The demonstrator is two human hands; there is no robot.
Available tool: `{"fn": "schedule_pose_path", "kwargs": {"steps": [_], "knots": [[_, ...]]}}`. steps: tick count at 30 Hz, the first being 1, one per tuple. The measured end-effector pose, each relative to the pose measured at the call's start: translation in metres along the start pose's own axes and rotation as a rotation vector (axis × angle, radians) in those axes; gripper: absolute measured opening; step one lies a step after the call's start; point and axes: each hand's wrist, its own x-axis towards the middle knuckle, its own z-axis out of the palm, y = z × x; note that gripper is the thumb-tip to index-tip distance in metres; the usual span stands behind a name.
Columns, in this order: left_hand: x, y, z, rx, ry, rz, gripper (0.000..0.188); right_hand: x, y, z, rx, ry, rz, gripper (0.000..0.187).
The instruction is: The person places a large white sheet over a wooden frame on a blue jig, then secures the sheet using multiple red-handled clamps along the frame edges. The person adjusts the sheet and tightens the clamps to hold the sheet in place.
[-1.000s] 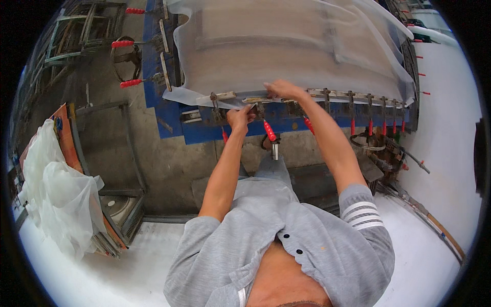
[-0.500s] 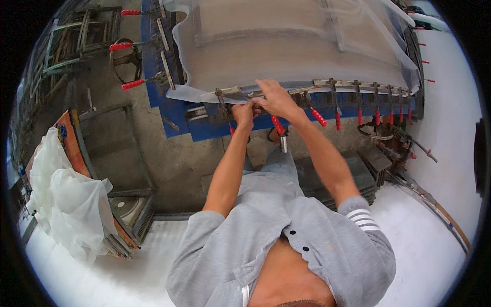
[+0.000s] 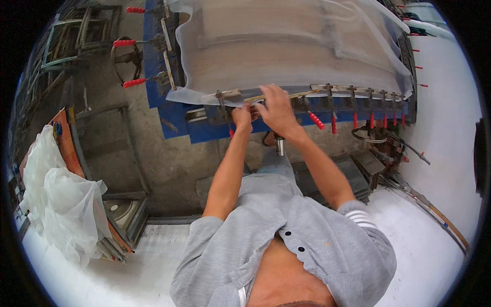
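Observation:
A translucent whitish mesh sheet (image 3: 266, 61) covers a large panel, its near edge pressed under light wooden strips (image 3: 312, 93) and red-handled clamps (image 3: 316, 121). My left hand (image 3: 243, 117) is closed at this edge, just right of a clamp (image 3: 222, 100); what its fingers hold is hidden. My right hand (image 3: 279, 112) is beside it, over the strip, its fingers raised and apart and its thumb toward the left hand. The right fingers are slightly blurred. Below the right wrist a short silver metal cylinder (image 3: 280, 146) shows.
Blue boards (image 3: 209, 130) jut out under the panel's near edge. More clamps (image 3: 134, 82) line its left side. A crumpled white translucent sheet (image 3: 69, 194) hangs over boards at left. Metal frames (image 3: 102, 130) lie on the floor. Dark stacked plates (image 3: 335, 176) are at right.
The right hand's fingers have lifted and spread slightly, and its wrist now covers the red clamp handle seen before. The left hand stays at the edge. The whole view has shifted a little.

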Motion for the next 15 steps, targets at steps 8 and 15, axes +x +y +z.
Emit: {"fn": "schedule_pose_path", "kwargs": {"steps": [8,15], "knots": [[0.011,-0.003,-0.004,0.088,-0.113,-0.049,0.016,-0.08,0.096,-0.041,-0.048,-0.508,0.807,0.034],[0.008,0.004,-0.009,0.173,-0.119,-0.061,0.025,-0.125,0.111,0.032,-0.008,-0.086,0.787,0.028]]}}
